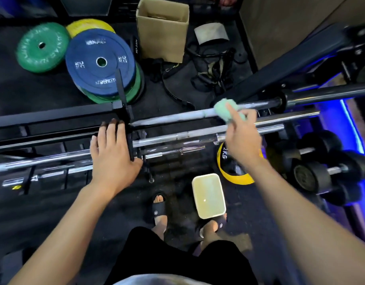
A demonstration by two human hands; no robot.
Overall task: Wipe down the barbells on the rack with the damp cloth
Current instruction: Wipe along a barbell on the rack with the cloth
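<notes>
Several steel barbells lie side by side across a low black rack (54,118). My right hand (242,138) grips a light green cloth (223,109) and holds it against the top barbell (171,118), near that bar's right collar. My left hand (113,155) rests flat on the rack's upright divider and the lower barbells (177,137), with its fingers straight. The bars' left ends run out of the frame.
A stack of blue, green and yellow weight plates (99,62) and a cardboard box (163,29) lie behind the rack. A white tub (208,195) stands on the floor by my feet. Black dumbbells (321,167) and a yellow-rimmed plate (231,169) sit at the right.
</notes>
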